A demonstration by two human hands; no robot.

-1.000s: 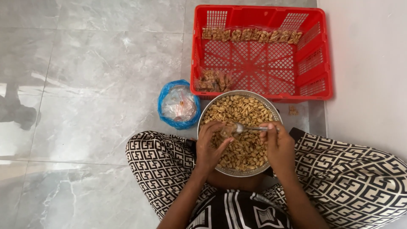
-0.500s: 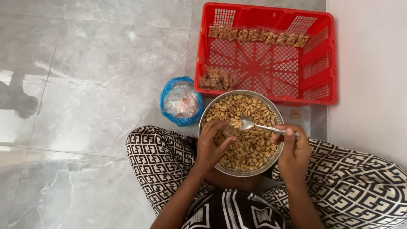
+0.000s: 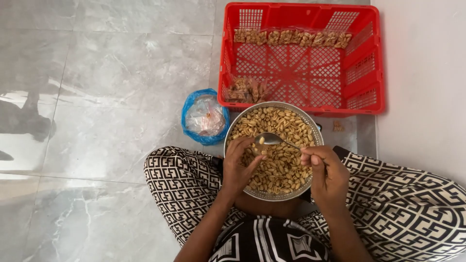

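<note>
Since approx. a sec ago your right hand [image 3: 329, 173] has drawn back toward your body w/ the spoon [image 3: 270, 139], so the spoon bowl now sits over the near-left part of the metal bowl [image 3: 316, 130], a few peanuts in it, right at your left hand [image 3: 241, 165]. Half a sec ago the spoon pointed further up and its handle reached out to the right; now it's level and closer in. Judging by that, you're at the hand-off: a scoop brought to the waiting hand, not mid-dig.

Grips: right hand is closed round the spoon handle, thumb on top, fingers curled under. Left hand is half-curled over the peanuts [image 3: 281, 160], fingertips touching or just beside the spoon bowl; can't tell whether it pinches anything, maybe a small packet, hidden by the fingers.

The metal bowl rests on your lap between your knees, nearly full. Just beyond it on the floor: red plastic crate [image 3: 371, 73] w/ a row of small filled packets [image 3: 291, 37] along its far wall and a small pile at its near-left corner. Blue plastic bag [image 3: 205, 116] lies just left of the bowl.
</note>
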